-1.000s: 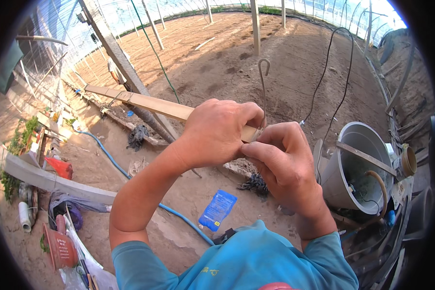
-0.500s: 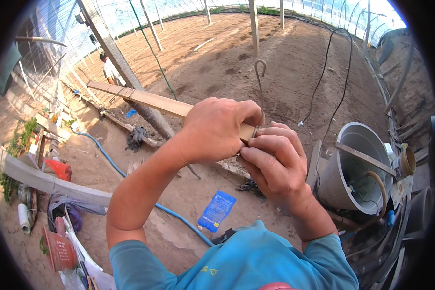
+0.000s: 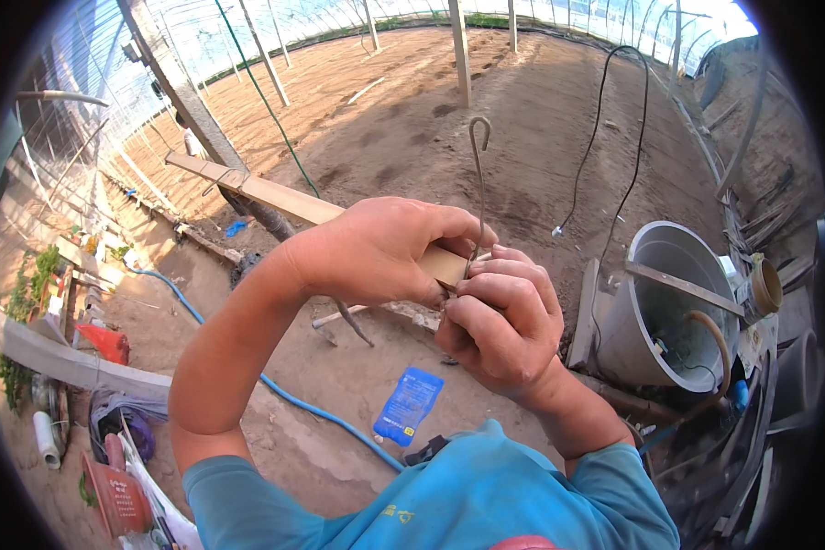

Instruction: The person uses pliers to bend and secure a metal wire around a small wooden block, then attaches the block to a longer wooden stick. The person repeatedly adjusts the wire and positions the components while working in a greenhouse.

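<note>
- While both hands meet in the middle of the view, the left hand [image 3: 380,252] wraps tightly round the near end of a long wooden slat [image 3: 275,194], its fingers curled over the top edge and its thumb hidden beneath.
- From under those fingers the wooden slat runs up and away to the left, flat and pale, ending well beyond the knuckles.
- Just right of the left fingertips and touching them, the right hand [image 3: 504,325] is closed into a narrow fist, its fingers [image 3: 500,295] folded inward and pinching the lower end of a thin metal wire hook [image 3: 478,174].
- Rising straight up from between the two sets of fingertips, the wire hook stands nearly upright and curls over into a small crook at its top.
- Whether the wire passes through the slat or only lies against it cannot be told, since the fingers cover the joint.
- Right of the right-hand knuckles, a little apart, a grey plastic bucket [image 3: 651,266] lies tilted with its mouth open toward the camera.
- Below the right-hand fingers, on the sandy ground, lies a flat blue packet [image 3: 409,405].
- Passing under the left forearm, a blue hose [image 3: 289,394] trails across the soil.
</note>
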A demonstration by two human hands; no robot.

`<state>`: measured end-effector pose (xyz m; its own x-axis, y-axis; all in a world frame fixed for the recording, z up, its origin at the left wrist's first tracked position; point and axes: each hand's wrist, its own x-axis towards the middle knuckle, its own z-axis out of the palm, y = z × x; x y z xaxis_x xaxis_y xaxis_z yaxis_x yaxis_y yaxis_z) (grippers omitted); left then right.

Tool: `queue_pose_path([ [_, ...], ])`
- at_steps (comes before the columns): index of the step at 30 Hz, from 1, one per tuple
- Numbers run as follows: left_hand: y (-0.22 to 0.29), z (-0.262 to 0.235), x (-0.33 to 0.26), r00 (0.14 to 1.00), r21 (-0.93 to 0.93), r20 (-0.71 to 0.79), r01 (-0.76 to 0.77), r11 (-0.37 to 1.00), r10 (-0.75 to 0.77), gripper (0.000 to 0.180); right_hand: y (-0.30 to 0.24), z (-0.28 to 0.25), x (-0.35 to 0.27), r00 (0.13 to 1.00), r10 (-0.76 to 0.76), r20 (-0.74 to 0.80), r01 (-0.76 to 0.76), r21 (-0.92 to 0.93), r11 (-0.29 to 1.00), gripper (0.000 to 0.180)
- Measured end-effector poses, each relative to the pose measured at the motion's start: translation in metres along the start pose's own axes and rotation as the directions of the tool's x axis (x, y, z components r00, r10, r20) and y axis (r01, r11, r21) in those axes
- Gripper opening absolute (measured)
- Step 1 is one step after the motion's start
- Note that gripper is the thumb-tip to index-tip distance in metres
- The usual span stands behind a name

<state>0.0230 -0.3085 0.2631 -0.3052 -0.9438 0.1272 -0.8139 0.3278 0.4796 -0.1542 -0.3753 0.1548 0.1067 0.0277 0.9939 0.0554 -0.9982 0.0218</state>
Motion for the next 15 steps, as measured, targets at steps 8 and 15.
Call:
queue_pose_path([
  [8, 0.002, -0.011, 0.046, 0.969, 0.081, 0.183, 0.154, 0.985, -0.167, 0.056, 0.035, -0.017, -0.008, 0.995, 0.096, 0.021, -0.091, -0.154, 0.984, 0.023],
  [15, -0.036, 0.008, 0.053, 0.992, -0.065, -0.102, 0.072, 0.995, -0.078, 0.047, 0.066, -0.006, -0.011, 0.993, 0.114, 0.017, -0.108, -0.212, 0.971, 0.025],
])
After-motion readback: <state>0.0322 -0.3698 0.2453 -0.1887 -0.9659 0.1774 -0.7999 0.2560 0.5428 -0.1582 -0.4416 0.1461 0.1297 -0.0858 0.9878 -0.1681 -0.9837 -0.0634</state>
